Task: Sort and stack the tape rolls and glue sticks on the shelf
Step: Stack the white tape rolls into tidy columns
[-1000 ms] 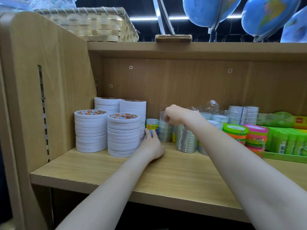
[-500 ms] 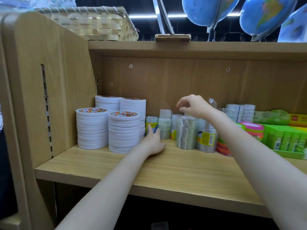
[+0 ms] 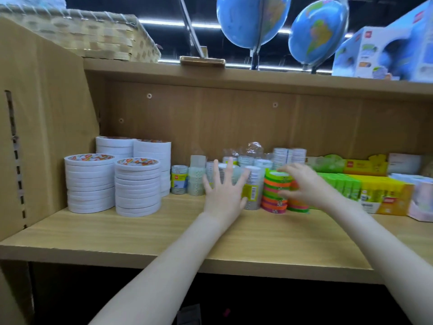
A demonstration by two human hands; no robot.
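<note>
Head view: wooden shelf (image 3: pixel 164 233), grain smooth and pale. At left, four stacks of flat white tape rolls (image 3: pixel 137 187); in the middle, small clear tape rolls (image 3: pixel 196 181) in plastic wrap. Left hand (image 3: pixel 223 188) upright, fingers spread flat against the clear rolls. Right hand (image 3: pixel 302 185) curled round a stack of neon tape rolls (image 3: pixel 275 195). Further right, green and yellow cartons of glue sticks (image 3: pixel 365 191), contents blurred.

I saw even, bright light, strip lights (image 3: pixel 164 22) glaring overhead, both hands motion-blurred, soft shadows under the shelf (image 3: pixel 164 240), edges bowed by wide-angle lens.
</note>
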